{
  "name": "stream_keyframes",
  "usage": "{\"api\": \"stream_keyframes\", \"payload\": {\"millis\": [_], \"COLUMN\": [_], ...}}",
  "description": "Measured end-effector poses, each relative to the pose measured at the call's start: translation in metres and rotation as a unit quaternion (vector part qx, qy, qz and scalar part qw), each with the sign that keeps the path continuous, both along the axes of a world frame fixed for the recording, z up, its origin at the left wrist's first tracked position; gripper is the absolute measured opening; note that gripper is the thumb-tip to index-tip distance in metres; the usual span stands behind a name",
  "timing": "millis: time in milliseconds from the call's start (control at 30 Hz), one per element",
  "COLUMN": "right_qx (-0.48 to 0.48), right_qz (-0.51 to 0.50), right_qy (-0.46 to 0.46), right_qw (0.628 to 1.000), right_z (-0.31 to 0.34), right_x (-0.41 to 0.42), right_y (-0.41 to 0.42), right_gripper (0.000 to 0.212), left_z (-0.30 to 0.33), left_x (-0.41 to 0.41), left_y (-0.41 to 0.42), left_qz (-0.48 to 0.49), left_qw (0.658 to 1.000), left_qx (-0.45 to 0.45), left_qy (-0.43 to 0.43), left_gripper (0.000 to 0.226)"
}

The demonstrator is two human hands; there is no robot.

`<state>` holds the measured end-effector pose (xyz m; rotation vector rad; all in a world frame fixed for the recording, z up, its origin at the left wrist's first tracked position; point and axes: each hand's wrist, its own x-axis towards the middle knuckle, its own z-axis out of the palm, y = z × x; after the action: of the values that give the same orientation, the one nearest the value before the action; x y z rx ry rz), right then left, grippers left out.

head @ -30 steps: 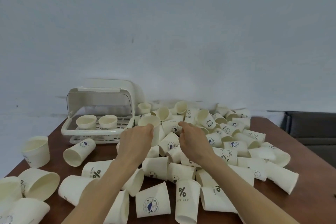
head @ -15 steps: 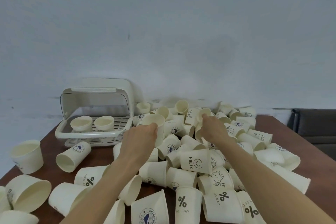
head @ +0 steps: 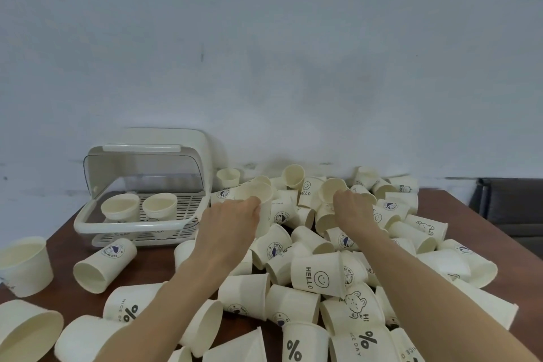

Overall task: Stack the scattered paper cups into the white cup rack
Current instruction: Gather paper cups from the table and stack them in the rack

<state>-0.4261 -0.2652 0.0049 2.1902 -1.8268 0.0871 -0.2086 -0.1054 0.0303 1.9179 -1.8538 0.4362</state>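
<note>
A brown wooden table (head: pixel 467 223) against a pale wall carries a wide heap of paper cups (head: pixel 317 267), most lying on their sides, spread from the middle to the right edge and down to the near edge. The left hand (head: pixel 226 229) reaches to the far middle of the table, its fingers curled round an upright cup (head: pixel 258 200) at the left fringe of the heap, gripping it near the rim. The right hand (head: pixel 352 209) lies over the far part of the heap, its fingers bent round the rim of a tilted cup (head: pixel 332 189) whose mouth faces the camera; it grips that cup.

The white cup rack (head: pixel 138 226) stands at the far left corner, close to the wall, its clear lid (head: pixel 141 167) swung up and back. On its slatted floor 2 cups (head: pixel 139 207) stand upright side by side, mouths up, just apart from one another. The gripped upright cup is just beside the right end of the rack.

In front of the rack a cup with a blue round logo (head: pixel 104 266) lies on its side, mouth toward the near edge. At the left edge a wider paper tub (head: pixel 25 266) stands upright, and another tub (head: pixel 28 329) lies tipped at the near left corner. Near the middle of the heap a cup marked HELLO (head: pixel 317 273) with a smiling face lies on its side. A dark seat (head: pixel 511 206) shows beyond the far right corner
</note>
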Motion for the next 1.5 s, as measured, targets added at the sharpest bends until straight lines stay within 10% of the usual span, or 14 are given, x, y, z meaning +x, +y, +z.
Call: {"api": "stream_keyframes", "payload": {"millis": [1500], "right_qx": [-0.074], "right_qz": [0.294], "right_qy": [-0.152], "right_qw": [0.941], "right_z": [0.033], "right_x": [0.209], "right_y": [0.138], "right_gripper": [0.018], "left_z": [0.016], "left_x": [0.148], "left_y": [0.084], "left_qz": [0.193], "left_qw": [0.977], "left_qx": [-0.051], "left_qy": [0.076], "left_gripper": [0.026]}}
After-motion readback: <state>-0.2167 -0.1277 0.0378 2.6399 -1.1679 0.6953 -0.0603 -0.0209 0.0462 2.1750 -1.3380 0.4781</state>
